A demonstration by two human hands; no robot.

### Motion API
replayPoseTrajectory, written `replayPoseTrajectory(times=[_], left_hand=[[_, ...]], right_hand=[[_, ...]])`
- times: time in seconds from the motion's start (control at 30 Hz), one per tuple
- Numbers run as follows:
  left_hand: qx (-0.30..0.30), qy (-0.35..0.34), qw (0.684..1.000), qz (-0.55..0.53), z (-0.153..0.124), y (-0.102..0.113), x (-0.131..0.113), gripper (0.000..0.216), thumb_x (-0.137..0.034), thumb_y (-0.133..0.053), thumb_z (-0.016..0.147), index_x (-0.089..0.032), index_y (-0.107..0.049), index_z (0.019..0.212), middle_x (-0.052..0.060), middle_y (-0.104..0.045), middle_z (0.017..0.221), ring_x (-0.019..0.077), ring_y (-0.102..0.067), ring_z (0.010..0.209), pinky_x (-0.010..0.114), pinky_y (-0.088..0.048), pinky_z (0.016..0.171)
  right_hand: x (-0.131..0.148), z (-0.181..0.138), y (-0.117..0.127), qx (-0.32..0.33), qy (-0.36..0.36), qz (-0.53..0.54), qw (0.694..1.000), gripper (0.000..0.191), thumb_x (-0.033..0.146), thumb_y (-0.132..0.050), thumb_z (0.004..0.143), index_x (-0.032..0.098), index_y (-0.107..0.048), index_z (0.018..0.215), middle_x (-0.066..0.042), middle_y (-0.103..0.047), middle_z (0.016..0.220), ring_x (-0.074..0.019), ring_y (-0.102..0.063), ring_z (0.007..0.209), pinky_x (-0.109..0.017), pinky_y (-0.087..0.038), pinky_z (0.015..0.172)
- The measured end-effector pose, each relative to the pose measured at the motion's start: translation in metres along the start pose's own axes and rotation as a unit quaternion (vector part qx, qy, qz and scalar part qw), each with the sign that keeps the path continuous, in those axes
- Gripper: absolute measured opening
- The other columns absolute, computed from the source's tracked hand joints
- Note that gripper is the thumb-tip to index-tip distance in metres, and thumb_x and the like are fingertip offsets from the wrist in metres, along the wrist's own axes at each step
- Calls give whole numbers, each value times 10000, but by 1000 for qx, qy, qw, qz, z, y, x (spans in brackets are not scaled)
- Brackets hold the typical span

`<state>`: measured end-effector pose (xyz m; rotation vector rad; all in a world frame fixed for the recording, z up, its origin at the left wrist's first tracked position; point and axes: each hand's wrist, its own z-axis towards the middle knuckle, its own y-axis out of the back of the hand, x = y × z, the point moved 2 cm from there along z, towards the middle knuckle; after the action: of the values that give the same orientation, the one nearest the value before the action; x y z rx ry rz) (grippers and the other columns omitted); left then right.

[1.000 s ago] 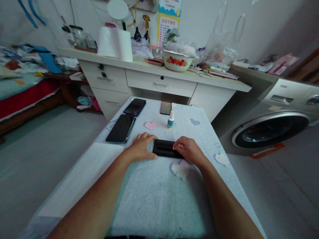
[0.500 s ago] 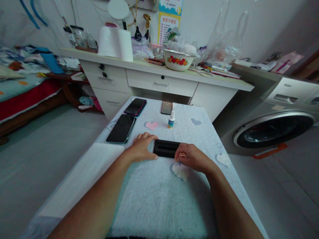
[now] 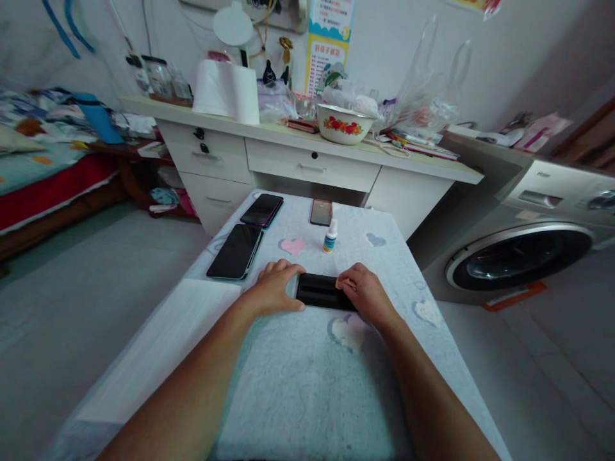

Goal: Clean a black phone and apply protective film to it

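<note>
A black smartphone (image 3: pixel 317 291) lies flat and sideways on the cloth-covered table. My left hand (image 3: pixel 276 288) clasps its left end, the thumb at the near edge and the fingers at the far edge. Over the right part of the screen, my right hand (image 3: pixel 365 291) is closed on a small orange cloth (image 3: pixel 342 283), pressed against the glass; the fingers hide most of the cloth. Beyond the phone stands a small white spray bottle (image 3: pixel 330 237) with a blue and yellow label, upright.
Two more phones, a nearer one (image 3: pixel 235 251) and a farther one (image 3: pixel 262 209), lie at the table's left edge. Another small phone (image 3: pixel 321 212) rests at the far edge. A white sheet (image 3: pixel 163 346) lies left of my forearm. A washing machine (image 3: pixel 509 192) stands to the right.
My right hand has slid from the phone's near edge toward its far edge, carrying the orange cloth across the screen. My left hand keeps its hold.
</note>
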<state>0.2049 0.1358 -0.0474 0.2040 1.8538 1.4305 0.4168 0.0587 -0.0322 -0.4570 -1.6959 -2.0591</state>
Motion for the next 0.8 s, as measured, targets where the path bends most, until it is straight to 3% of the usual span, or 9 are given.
replayPoseTrajectory(times=[0.4,0.63,0.8], left_hand=[[-12,1,1000,-10,-1,-3,3,728,-441,-728,530,-317,-479,1202,33,-474,1158,284,-425,1094,371,-383,909],[-11,1,1000,-13,-1,-1,2,728,-428,-731,523,-312,-484,1198,33,-478,1136,279,-430,1079,368,-390,904],[-7,9,1000,-8,0,0,1,734,-437,-725,529,-318,-474,1208,34,-475,1153,287,-424,1097,371,-388,903]], right_hand=[[1,18,-5,7,-40,-124,991,90,218,-559,832,189,-645,834,-37,-588,860,-136,-555,788,-236,-382,734],[5,19,-10,-7,-34,-100,994,93,206,-554,834,187,-644,832,-38,-593,857,-142,-560,804,-240,-389,733],[11,11,-8,34,10,-49,998,108,210,-552,844,189,-658,841,-36,-589,857,-133,-556,775,-239,-400,705]])
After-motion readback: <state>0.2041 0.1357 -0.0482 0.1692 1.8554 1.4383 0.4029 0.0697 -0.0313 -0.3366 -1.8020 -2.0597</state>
